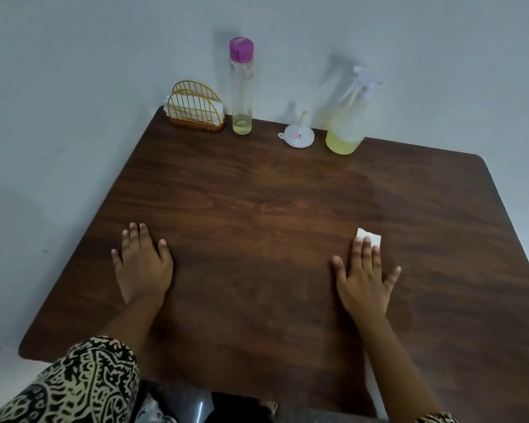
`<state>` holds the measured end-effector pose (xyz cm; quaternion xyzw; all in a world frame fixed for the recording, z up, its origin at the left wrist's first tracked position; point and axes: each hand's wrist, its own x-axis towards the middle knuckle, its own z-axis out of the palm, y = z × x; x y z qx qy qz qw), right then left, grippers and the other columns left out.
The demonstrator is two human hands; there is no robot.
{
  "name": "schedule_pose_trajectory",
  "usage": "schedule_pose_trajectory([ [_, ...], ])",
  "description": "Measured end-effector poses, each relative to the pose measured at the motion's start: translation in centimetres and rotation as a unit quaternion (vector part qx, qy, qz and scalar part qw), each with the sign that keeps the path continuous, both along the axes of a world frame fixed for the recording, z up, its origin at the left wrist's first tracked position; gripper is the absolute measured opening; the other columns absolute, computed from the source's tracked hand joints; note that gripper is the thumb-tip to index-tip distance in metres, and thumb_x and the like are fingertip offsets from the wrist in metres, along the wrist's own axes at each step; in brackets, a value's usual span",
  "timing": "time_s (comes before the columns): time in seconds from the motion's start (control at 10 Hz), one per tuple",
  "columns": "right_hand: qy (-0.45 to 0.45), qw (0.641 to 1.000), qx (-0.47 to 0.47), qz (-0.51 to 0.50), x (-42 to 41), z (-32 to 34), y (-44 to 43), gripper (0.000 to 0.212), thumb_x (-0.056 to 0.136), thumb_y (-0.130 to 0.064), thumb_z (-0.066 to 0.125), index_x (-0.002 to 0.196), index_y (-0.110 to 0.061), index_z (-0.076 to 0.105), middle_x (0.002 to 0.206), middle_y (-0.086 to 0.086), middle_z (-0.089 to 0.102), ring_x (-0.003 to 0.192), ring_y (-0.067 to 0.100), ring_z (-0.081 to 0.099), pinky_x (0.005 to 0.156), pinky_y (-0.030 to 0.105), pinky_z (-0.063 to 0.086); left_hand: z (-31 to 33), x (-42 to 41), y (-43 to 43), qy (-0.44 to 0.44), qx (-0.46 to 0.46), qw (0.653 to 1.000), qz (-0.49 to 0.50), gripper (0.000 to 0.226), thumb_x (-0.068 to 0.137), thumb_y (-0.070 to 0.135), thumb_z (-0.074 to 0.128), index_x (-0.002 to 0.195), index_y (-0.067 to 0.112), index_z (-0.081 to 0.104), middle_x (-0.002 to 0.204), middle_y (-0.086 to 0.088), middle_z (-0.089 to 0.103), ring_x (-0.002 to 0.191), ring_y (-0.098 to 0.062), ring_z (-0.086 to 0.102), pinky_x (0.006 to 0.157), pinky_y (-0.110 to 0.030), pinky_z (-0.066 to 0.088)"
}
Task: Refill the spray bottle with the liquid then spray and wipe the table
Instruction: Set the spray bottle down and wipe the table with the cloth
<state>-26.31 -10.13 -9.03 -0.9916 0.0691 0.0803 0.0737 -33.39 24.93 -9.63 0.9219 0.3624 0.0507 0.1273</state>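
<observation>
A dark wooden table (257,193) fills the view. At its far edge stands a clear spray bottle (347,123) with yellow liquid in its lower part. Left of it lies a white funnel (297,136), and further left stands a tall clear bottle (242,87) with a purple cap and a little yellow liquid at the bottom. My left hand (142,265) lies flat on the table, fingers apart, holding nothing. My right hand (365,276) lies flat too, its fingertips pressing on a folded white tissue (370,236).
A gold wire napkin holder (194,106) with white napkins stands at the far left corner, against the pale wall. The table's right edge curves away at the far right. A patterned sleeve (83,383) shows at the near left.
</observation>
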Motion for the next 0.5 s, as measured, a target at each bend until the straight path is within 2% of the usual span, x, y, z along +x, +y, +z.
schedule_pose_trajectory([
  [0.1, -0.023, 0.999, 0.007, 0.023, -1.8, -0.3, 4.1, 0.078, 0.091, -0.064, 0.013, 0.152, -0.016, -0.001, 0.161, 0.001, 0.002, 0.148, 0.018, -0.001, 0.113, 0.055, -0.010, 0.0, 0.0, -0.1, 0.001, 0.000, 1.000, 0.002, 0.056, 0.098, 0.030, 0.039, 0.147, 0.003, 0.030, 0.156, -0.014, 0.026, 0.146, -0.027, 0.019, 0.117, -0.049, 0.011],
  [0.2, -0.053, 0.992, 0.034, 0.106, -4.4, -0.7, 12.1, 0.083, 0.085, -0.063, 0.021, 0.147, -0.008, 0.029, 0.152, 0.009, 0.034, 0.142, 0.024, 0.030, 0.110, 0.052, 0.001, -0.2, 0.0, 0.0, 0.001, 0.003, 1.000, 0.002, 0.056, 0.098, 0.029, 0.039, 0.147, 0.003, 0.030, 0.156, -0.014, 0.027, 0.146, -0.027, 0.019, 0.117, -0.050, 0.012],
  [0.3, -0.053, 0.977, 0.068, 0.195, -6.7, -0.3, 18.0, 0.076, 0.089, -0.062, 0.027, 0.143, -0.010, 0.038, 0.149, 0.006, 0.039, 0.140, 0.022, 0.034, 0.111, 0.051, 0.004, -0.2, -0.1, 0.0, 0.003, 0.006, 1.000, 0.000, 0.056, 0.098, 0.029, 0.039, 0.147, 0.003, 0.030, 0.156, -0.014, 0.027, 0.146, -0.027, 0.019, 0.117, -0.050, 0.012],
  [0.4, -0.025, 0.970, 0.074, 0.228, -6.6, -0.3, 17.2, 0.075, 0.093, -0.062, 0.020, 0.151, -0.016, 0.013, 0.159, 0.000, 0.012, 0.147, 0.018, 0.006, 0.110, 0.048, -0.019, -0.2, -0.2, 0.0, 0.002, 0.007, 1.000, -0.001, 0.056, 0.098, 0.030, 0.039, 0.147, 0.004, 0.031, 0.156, -0.013, 0.027, 0.146, -0.027, 0.019, 0.117, -0.050, 0.012],
  [0.5, -0.062, 0.987, 0.038, 0.146, -5.8, -1.1, 11.3, 0.078, 0.089, -0.065, 0.021, 0.150, -0.016, 0.022, 0.157, 0.000, 0.023, 0.145, 0.019, 0.020, 0.111, 0.052, -0.006, -0.1, -0.3, 0.0, -0.004, 0.006, 1.000, -0.003, 0.055, 0.098, 0.030, 0.040, 0.146, 0.004, 0.033, 0.155, -0.014, 0.029, 0.146, -0.027, 0.020, 0.117, -0.050, 0.013],
])
